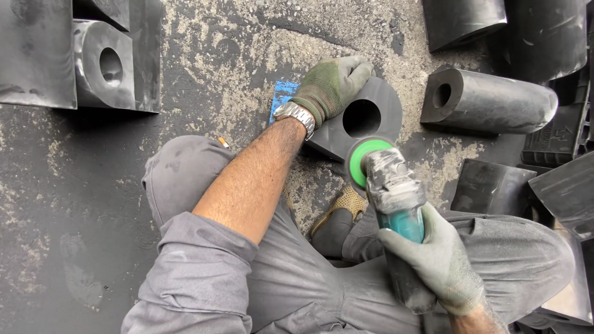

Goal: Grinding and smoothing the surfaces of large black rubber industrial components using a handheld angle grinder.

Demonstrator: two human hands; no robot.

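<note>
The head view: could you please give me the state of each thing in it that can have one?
left hand: gloved, flat on the block.
right hand: gloved, gripping the grinder.
angle grinder: green disc against the block's edge; spinning cannot be told.
holed black block: on the ground, held down.
black cylinder: lying on its side, untouched.

Two gloved hands show, the left hand [331, 83] and the right hand [433, 260]. There is one angle grinder [396, 192], one wristwatch [297, 114] and one blue pad [283, 96]. Three black rubber blocks with round holes are visible: one [371, 117] under the grinder, one [489, 102] lying at right, one [105, 65] at upper left.
</note>
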